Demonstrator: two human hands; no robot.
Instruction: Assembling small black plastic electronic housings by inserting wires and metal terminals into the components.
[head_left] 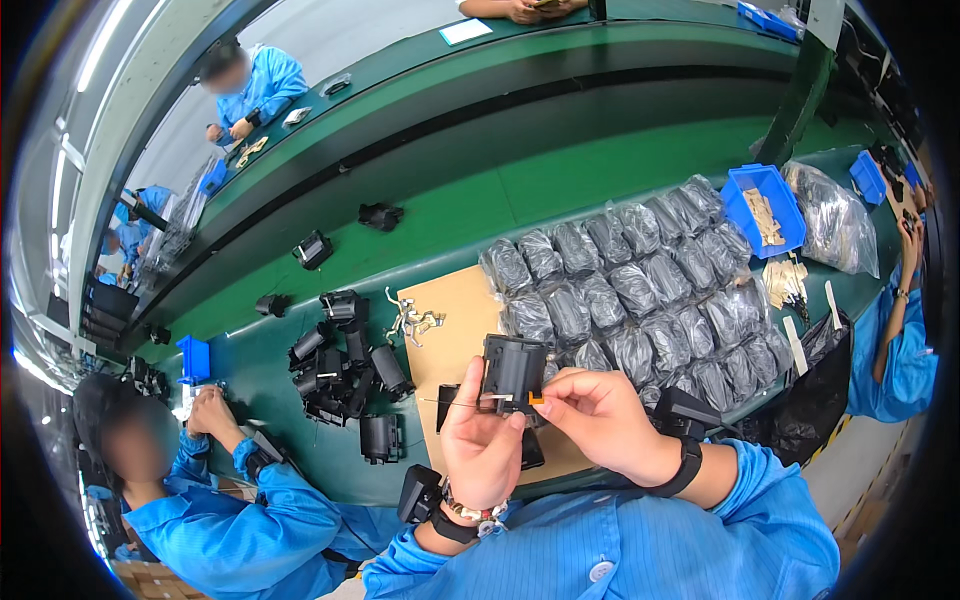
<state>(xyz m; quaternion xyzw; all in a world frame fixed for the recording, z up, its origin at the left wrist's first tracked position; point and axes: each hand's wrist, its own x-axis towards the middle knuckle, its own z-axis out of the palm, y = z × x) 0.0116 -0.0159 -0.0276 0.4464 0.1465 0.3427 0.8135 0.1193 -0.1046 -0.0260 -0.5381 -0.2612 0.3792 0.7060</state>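
Black housing being held between two hands

Above the near edge of the green table, the black housing is resting upright against the left hand, whose fingers and thumb are gripping it from below and from the left. The right hand is reaching in from the other side, its thumb and forefinger closing on a small orange piece at the housing's lower right corner.

Beneath the hands, a tan board is lying on the table, with a cluster of metal clips sitting near its far left corner. More black housings are lying in a loose heap to the left. To the right, parts in clear bags are standing in packed rows, and beyond them a blue bin is holding cream-coloured pieces. A bulging clear bag is lying just beside the bin. At the left, a co-worker in blue is sitting at the same table.
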